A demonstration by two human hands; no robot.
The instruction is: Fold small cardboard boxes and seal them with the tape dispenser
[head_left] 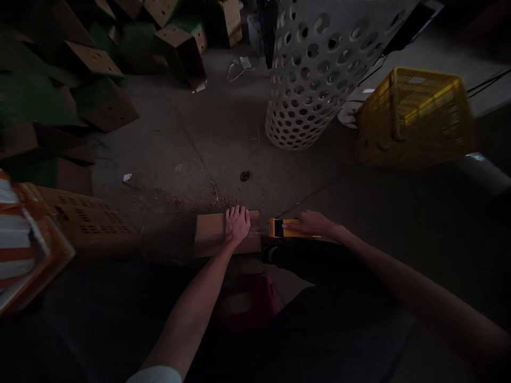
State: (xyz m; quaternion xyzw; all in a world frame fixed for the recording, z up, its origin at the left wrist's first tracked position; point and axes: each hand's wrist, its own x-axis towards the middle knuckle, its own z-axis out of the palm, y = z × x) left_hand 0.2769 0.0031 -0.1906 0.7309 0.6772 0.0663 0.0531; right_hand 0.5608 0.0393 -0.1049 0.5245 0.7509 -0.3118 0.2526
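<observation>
A brown cardboard box (210, 226) lies low in front of me, between my legs and the littered patch of floor. Across its right half rests my left hand (238, 225), fingers bent together over the box and gripping it. Just right of the box, my right hand (313, 222) is wrapped around a yellow and black tape dispenser (278, 227), its index finger stretched along the top. A faint, shiny strip seems to span the gap between box and dispenser, but the dim light makes it hard to be sure.
Green and brown cartons (99, 101) are heaped at the far left. A perforated white cylinder (307, 90) stands ahead, with a yellow crate (415, 117) to its right. Another plastic crate (91, 218) and an orange-white striped stack (19, 244) sit at my left. Something red (255, 298) is below me.
</observation>
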